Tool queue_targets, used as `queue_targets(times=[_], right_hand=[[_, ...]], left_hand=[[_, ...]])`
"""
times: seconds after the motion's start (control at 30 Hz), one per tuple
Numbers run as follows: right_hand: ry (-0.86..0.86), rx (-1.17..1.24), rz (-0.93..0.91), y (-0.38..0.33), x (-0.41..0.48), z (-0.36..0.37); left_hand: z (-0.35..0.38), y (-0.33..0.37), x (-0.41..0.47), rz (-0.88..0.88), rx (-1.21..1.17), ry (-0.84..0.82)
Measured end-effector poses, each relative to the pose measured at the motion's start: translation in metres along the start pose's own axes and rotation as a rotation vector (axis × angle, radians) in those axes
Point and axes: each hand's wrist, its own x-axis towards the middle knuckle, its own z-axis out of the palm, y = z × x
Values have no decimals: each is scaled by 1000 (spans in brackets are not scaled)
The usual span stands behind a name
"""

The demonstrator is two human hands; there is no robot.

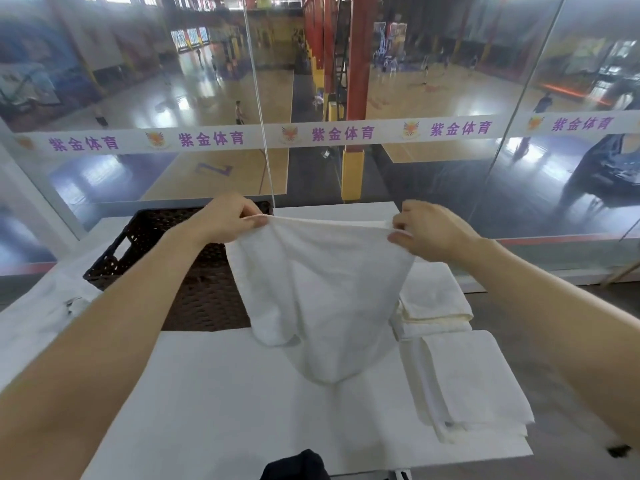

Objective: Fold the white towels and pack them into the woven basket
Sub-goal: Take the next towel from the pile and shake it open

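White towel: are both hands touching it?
Touching. The head view shows the left hand and the right hand each pinching the top edge of the white towel, stretched between them.

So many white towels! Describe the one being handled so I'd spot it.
Find the white table before the glass wall, with a dark basket at its left. Over its middle one towel hangs in midair, pinched at its top edge by the left hand and right hand. The other towels lie folded on the right.

Bright, even light leaves only faint shadow under the towel [322, 289] — glare patches streak the glossy court floor [207, 109] behind the glass [450, 181], and wide-angle bending blurs the edges.
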Motion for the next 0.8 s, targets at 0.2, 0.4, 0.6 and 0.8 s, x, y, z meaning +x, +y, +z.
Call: queue_targets(times=[0.2, 0.4, 0.6, 0.8], right_hand=[[-61, 33, -3, -6, 2, -29], [-198, -128, -133, -6, -15, -19], [78, 40, -65, -1, -9, -52], [354, 248, 120, -5, 8, -67]], left_hand=[[-23, 8, -4, 31, 71, 87], [-57, 25, -3, 127, 46, 358], [-92, 23, -8, 103, 334, 302], [-81, 10, -16, 61, 204, 356]])
